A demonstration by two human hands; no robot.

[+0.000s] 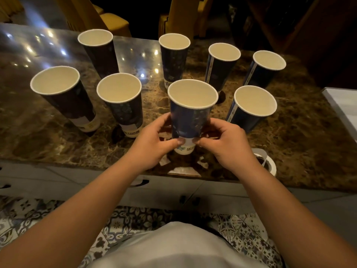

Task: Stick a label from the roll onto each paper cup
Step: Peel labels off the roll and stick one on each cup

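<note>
Both hands grip one paper cup [190,115] near the worktop's front edge: left hand [152,145] and right hand [227,144] curl round its base, thumbs pressing a pale label [187,141] flat against the wall. This looks like the smoothing step; next likely comes fetching another label from the roll [265,163] (at the front edge, just right of the wrist). Seven other cups stand behind on the glossy brown marble worktop [301,136]. Yellow chairs [114,22] sit beyond, in dim light.
</note>
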